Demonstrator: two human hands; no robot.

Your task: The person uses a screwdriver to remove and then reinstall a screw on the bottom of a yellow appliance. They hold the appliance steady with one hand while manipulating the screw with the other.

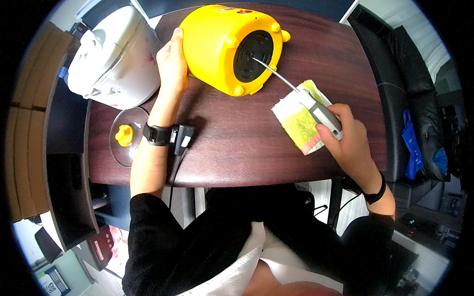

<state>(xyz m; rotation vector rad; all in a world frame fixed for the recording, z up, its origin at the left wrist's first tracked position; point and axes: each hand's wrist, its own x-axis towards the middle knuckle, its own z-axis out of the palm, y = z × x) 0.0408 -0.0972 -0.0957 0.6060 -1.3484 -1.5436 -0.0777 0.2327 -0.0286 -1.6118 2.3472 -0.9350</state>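
Observation:
A yellow electric pot lies tipped on the table, its round black base with slots and small yellow feet turned toward me and to the right. My left hand grips its left side, thumb up at the rim; the other fingers are partly hidden. In my right hand is a screwdriver with a grey handle. Its long metal shaft reaches up left, and the tip meets the middle of the black base. A folded yellow-and-white cloth lies beneath the screwdriver's handle.
A white rice cooker stands at the table's left. Before it lies a glass lid with a yellow knob. A black plug and cord hang over the near edge beside my left forearm. A black sofa is on the right.

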